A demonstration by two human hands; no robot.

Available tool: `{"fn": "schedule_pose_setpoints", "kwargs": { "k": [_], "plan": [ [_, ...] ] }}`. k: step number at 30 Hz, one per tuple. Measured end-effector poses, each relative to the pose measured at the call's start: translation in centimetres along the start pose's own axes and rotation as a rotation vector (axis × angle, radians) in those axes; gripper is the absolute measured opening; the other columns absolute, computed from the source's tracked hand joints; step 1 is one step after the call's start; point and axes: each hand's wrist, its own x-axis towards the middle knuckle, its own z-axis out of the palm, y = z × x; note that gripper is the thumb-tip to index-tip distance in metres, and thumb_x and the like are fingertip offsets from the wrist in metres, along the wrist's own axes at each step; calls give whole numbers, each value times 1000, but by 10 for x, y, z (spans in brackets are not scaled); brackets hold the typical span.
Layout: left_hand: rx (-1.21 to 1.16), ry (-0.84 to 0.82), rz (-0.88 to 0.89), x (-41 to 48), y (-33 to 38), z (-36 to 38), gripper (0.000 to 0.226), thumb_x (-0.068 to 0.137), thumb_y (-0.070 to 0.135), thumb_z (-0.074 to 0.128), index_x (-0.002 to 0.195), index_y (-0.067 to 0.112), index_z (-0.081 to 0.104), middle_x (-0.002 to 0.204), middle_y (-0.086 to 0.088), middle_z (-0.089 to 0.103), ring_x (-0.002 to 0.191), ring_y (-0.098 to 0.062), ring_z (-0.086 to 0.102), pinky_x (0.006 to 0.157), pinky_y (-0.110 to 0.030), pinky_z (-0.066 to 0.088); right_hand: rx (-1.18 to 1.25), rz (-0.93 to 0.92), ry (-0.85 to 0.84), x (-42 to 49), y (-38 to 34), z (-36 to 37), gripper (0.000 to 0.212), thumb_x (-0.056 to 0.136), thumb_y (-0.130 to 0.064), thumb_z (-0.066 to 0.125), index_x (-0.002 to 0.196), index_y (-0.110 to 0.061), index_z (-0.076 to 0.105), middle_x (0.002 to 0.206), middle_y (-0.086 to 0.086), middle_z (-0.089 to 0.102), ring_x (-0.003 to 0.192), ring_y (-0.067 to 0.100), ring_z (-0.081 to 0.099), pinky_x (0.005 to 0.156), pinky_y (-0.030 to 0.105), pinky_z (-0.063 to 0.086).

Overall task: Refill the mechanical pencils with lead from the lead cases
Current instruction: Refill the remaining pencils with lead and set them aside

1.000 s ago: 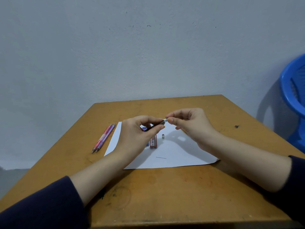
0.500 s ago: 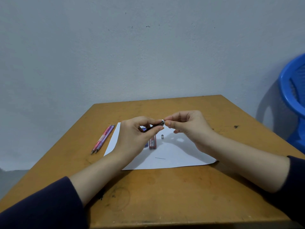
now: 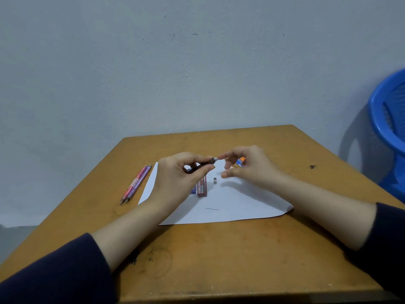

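A worn, scuffed wooden table (image 3: 219, 260) against a plain pale wall. At the left, a few slim pink and purple mechanical pencils (image 3: 137, 184) lie side by side on the bare wood, their long axes running diagonally with the pointed tips towards the near left. Just beside them a white paper sheet (image 3: 241, 202) lies flat, its near right corner curled. Above the sheet, the left hand (image 3: 177, 178) grips a dark mechanical pencil (image 3: 202, 165) between its curled fingers and thumb; the pencil is lifted off the table, its long axis nearly level and rising slightly to the right, its silvery end pointing at the other hand. Under that hand lie two flat rectangular lead cases with their long axes running away from the viewer, a blue lead case (image 3: 193, 189) mostly hidden and a red lead case (image 3: 202, 186) beside it. Right of them a tiny grey cylindrical cap (image 3: 215, 180) stands on the paper, and nearer the viewer lies a thin dark lead (image 3: 212, 209). The right hand (image 3: 247, 165) hovers with relaxed fingers, thumb and forefinger spread apart, forefinger tip at the pencil's silvery end; contact cannot be told. A small orange and blue object (image 3: 240, 161) peeks from behind it. At the far right, a blue plastic chair (image 3: 388, 123)
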Motion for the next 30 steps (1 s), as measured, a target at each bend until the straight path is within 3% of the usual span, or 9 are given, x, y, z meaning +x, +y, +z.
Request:
{"fn": "schedule_pose_setpoints", "kwargs": {
  "k": [2,3,8,11,16,20,25,28,30],
  "plan": [
    [53,11,47,1,-2,-2,17,76,11,78,92,18,76,84,16,70,72,-5,62,58,-7,41,-246,-88,-68,0,2,1,33,83,-25,72,115,-30,65,89,-20,63,97,3,52,81,-6,20],
    [68,15,62,1,-2,-3,17,76,11,78,93,16,76,85,14,70,72,-6,62,58,-7,41,-293,-111,-93,0,3,3,33,86,-25,68,119,-28,63,93,-19,61,99,2,48,80,-8,16],
    [96,7,92,2,-4,-3,18,77,10,78,94,16,76,86,14,70,74,-3,62,60,-5,40,-369,-185,-171,1,2,14,34,91,-27,61,125,-23,62,109,-9,65,105,8,48,85,21,34],
    [93,13,85,3,-5,-3,18,76,9,78,93,16,76,85,15,69,73,-5,62,59,-5,40,-392,-197,-168,0,3,20,33,92,-27,60,124,-23,61,109,-6,65,105,10,50,81,20,34],
    [123,18,108,4,-5,-4,18,77,11,78,94,15,76,86,17,68,74,-5,62,60,-5,40,-416,-178,-180,0,1,25,28,92,-25,59,119,-23,65,107,-2,63,102,14,52,87,30,42],
    [135,14,107,4,-5,-4,18,77,12,78,94,14,76,87,15,69,75,-4,62,61,-5,40,-421,-177,-148,-1,-1,25,20,91,-22,61,109,-20,71,98,-2,63,88,12,55,69,14,36],
    [128,7,92,4,-6,-5,17,77,12,78,94,14,76,88,13,70,75,-7,63,61,-5,40,-273,-82,-56,-2,-3,20,18,90,-16,62,104,-18,72,95,-3,68,74,0,52,64,6,36],
    [130,7,87,4,-6,-5,17,77,13,78,94,15,76,87,12,71,75,-7,63,61,-6,41,-119,-19,4,-3,-5,15,14,87,-13,65,97,-17,74,77,-7,64,63,-11,52,62,3,36],
    [129,12,79,4,-7,-4,16,77,13,78,93,15,77,86,12,71,73,-7,62,61,-6,41,49,44,39,-4,-8,13,12,85,-10,67,91,-17,74,71,-7,64,60,-7,54,61,5,37]
  ]
}}
